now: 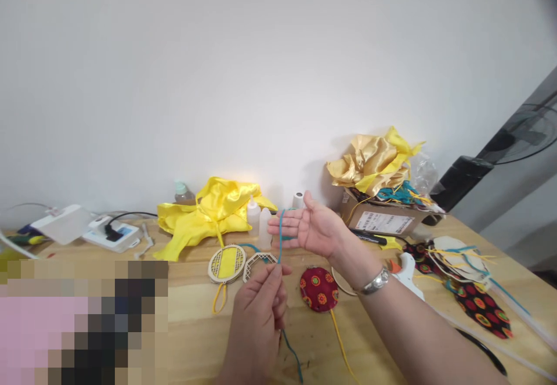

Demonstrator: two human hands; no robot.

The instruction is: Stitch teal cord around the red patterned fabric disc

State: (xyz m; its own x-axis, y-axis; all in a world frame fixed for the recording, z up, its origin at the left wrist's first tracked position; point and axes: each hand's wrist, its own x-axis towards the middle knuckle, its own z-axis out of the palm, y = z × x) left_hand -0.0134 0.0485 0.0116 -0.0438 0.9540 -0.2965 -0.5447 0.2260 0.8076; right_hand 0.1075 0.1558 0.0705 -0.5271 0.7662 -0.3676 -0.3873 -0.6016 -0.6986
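My left hand (262,308) pinches a teal cord (281,240) between thumb and fingertips. The cord runs up over the fingers of my right hand (311,228), and a tail hangs below my left hand toward the table. My right hand is open, palm toward me and fingers stretched out, with a silver bracelet at the wrist. Under and beside my hands lie a round red patterned fabric piece (319,289) with a yellow cord, a round lattice wooden frame (227,263) with yellow cloth, and another lattice frame (256,263) partly hidden by my left hand.
Yellow satin cloth (209,213) and white squeeze bottles (253,215) stand near the wall. A cardboard box (378,220) with fabric is at back right. A white glue gun (408,274) and patterned pieces (483,309) lie right. A power strip (111,235) sits left.
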